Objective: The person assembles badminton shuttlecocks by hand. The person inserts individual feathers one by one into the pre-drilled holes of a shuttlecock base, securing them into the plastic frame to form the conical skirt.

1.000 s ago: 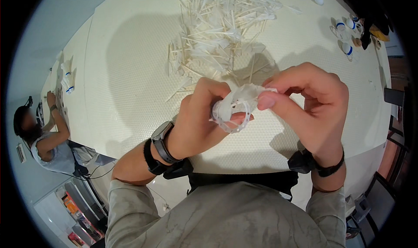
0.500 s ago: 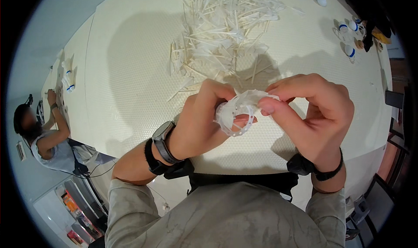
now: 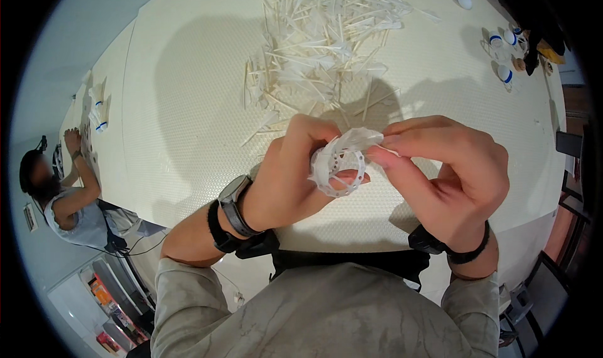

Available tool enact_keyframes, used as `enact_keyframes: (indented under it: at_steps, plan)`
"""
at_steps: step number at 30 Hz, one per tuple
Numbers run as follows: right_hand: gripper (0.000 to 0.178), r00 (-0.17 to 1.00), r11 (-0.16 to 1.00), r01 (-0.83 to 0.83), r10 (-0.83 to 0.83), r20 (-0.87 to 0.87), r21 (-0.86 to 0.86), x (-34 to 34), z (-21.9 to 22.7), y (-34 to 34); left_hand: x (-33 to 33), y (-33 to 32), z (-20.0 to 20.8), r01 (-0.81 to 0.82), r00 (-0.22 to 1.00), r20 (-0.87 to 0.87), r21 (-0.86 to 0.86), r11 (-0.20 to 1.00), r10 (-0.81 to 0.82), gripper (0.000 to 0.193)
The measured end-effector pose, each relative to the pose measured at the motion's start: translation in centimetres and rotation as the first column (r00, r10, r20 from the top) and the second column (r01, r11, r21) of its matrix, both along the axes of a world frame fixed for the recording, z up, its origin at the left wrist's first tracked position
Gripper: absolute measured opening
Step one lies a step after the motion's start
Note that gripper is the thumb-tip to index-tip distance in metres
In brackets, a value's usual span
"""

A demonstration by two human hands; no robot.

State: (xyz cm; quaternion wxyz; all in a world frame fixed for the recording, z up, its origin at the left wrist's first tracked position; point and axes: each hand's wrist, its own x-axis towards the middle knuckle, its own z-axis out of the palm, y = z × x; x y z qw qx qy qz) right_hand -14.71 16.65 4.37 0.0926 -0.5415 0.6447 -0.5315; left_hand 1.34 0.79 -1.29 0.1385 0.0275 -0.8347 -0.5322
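My left hand (image 3: 286, 176) is closed round a white plastic ring (image 3: 321, 183) with small holes along its rim. White feathers (image 3: 358, 139) stand along the far side of the ring. To its right, my right hand (image 3: 449, 163) pinches a slim white feather (image 3: 391, 150) between thumb and fingertips, close beside the ring. Whether that feather touches the ring I cannot tell. Beyond both hands lies a loose pile of white feathers (image 3: 320, 44) with pale shafts.
Shuttlecocks with blue bands, such as one shuttlecock (image 3: 504, 74), lie at the far right of the white table (image 3: 195, 107). More shuttlecocks (image 3: 99, 116) are at the left edge, near another person (image 3: 78, 201) working there. Dark chairs (image 3: 549, 289) stand at the right.
My right hand has drawn slightly away from the ring, and a slim feather now shows between its fingertips. The left hand and the ring have hardly moved.
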Motion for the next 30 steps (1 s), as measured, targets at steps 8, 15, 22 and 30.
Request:
enact_keyframes:
  at_steps: [8,15,22,30]
  plan:
    - [0.023,0.894,0.948,-0.150,0.009,0.447,0.281,-0.4,0.4,-0.7,-0.8,0.5,-0.1,-0.068,0.991,-0.111,0.017,0.998,0.070,0.069]
    - [0.022,0.872,0.911,-0.206,0.005,0.490,0.358,0.0,-0.7,-0.4,-0.9,0.4,-0.8,0.005,0.999,-0.048,0.017,1.000,-0.004,0.083]
    - [0.020,0.932,0.925,-0.075,-0.068,0.356,0.372,0.8,-1.6,-1.0,-0.9,0.4,-1.7,-0.025,0.998,-0.051,-0.053,0.998,0.022,0.079]
    - [0.019,0.934,0.921,-0.024,-0.118,0.338,0.388,0.7,-2.2,-0.9,-1.5,0.5,-0.9,-0.016,0.997,-0.083,-0.097,0.995,0.008,0.078]
